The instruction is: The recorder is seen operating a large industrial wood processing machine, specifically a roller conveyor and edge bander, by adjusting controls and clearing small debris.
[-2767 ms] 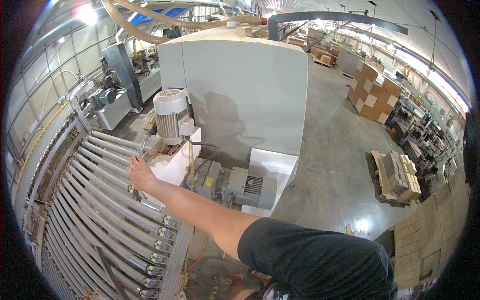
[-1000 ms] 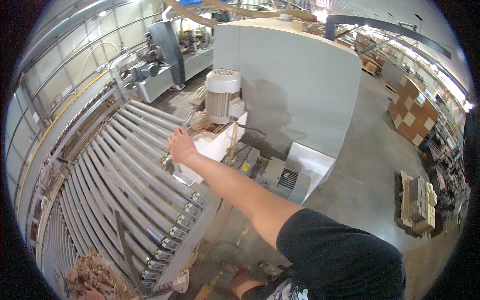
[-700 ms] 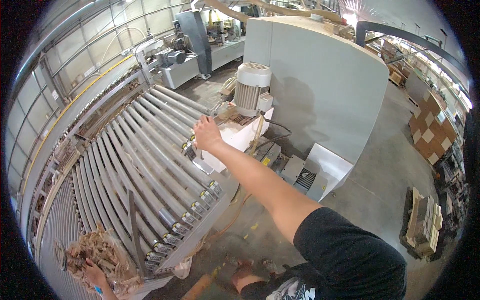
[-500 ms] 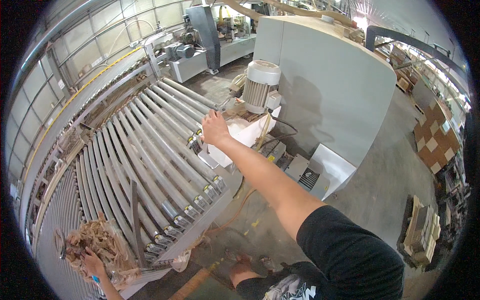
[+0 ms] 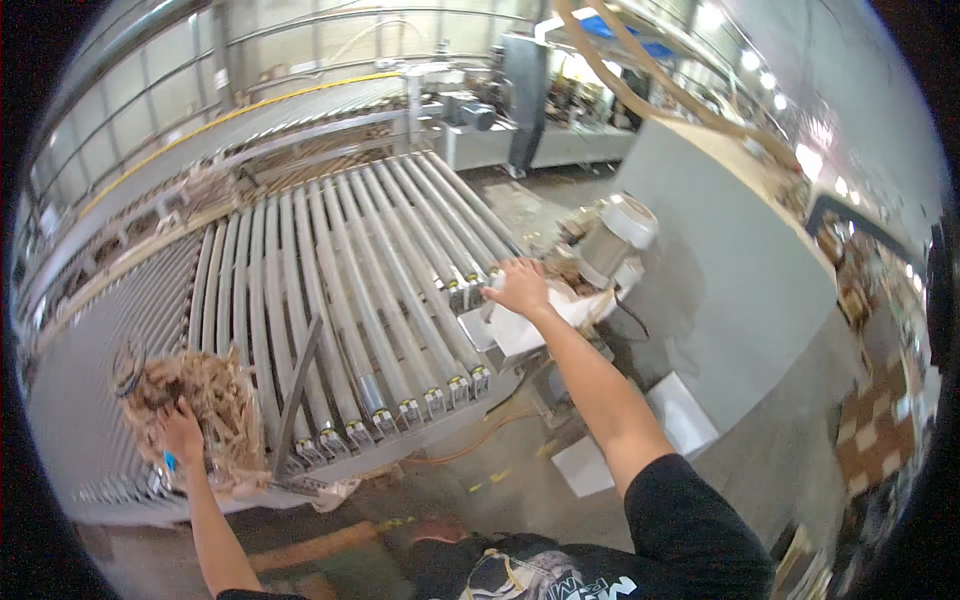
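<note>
On the left, a heap of brown wood-veneer-like scraps lies bunched on the rollers, with what looks like clear plastic around it. My left hand, a blue band at its wrist, rests on this heap with fingers apart. My right arm reaches forward across a white sheet-like chute. At its far end my right hand sits by the roller ends, thumb out to the left and fingers spread and bent; nothing held shows in it. A motor stands just right of that hand. The roller conveyor spans the space between both hands.
A dark flat bar leans across the rollers beside the heap. A large grey machine housing rises on the right. An orange cable lies on the floor near the conveyor. Stacked checkered boards stand at far right.
My view has swung right and up, so the conveyor and machine sit differently in the picture. My left hand stays on the scraps, and my right stays near the roller ends.
</note>
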Demonstrator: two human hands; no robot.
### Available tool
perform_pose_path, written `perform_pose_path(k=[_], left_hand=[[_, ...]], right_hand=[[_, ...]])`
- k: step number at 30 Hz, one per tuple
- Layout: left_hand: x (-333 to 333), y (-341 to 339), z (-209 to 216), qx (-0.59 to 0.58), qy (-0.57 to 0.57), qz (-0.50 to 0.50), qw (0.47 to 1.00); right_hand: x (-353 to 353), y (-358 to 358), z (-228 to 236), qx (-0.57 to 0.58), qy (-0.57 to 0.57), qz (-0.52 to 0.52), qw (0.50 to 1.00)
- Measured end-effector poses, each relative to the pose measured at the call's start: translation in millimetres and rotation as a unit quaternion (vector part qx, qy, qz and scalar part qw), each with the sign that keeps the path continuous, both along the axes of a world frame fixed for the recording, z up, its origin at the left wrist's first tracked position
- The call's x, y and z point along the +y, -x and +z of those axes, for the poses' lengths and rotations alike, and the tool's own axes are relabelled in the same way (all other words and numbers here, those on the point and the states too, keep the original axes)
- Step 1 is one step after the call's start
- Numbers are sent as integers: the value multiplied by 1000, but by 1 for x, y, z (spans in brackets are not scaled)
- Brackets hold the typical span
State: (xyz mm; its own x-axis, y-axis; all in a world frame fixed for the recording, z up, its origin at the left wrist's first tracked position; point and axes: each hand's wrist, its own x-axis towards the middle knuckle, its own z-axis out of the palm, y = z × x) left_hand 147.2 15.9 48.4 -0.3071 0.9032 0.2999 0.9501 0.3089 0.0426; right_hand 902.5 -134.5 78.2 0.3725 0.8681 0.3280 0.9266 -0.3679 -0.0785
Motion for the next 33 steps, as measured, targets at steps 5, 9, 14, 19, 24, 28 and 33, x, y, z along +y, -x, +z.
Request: perform_pose_path(k=[5, 9, 14, 19, 24, 28, 33], left_hand=[[-18, 40, 1, 5, 10, 25, 1000], [-17, 36, -3, -46, 3, 8, 999], [-29, 33, -2, -102, -101, -32, 989], [-25, 26, -8, -91, -108, -39, 989], [-26, 34, -16, -103, -112, -22, 988], [-24, 40, -21, -80, -94, -8, 992], [-23, 40, -18, -87, -89, -14, 992]], right_hand=[[17, 21, -4, 40, -2, 34, 999], [9, 12, -1, 67, 18, 18, 997], [16, 6, -7, 30, 13, 22, 999], [13, 0, -6, 18, 0, 23, 1000], [14, 12, -2, -2, 1, 6, 1000], [13, 17, 1, -15, 0, -3, 1000], [12, 15, 2, -10, 8, -8, 1000]])
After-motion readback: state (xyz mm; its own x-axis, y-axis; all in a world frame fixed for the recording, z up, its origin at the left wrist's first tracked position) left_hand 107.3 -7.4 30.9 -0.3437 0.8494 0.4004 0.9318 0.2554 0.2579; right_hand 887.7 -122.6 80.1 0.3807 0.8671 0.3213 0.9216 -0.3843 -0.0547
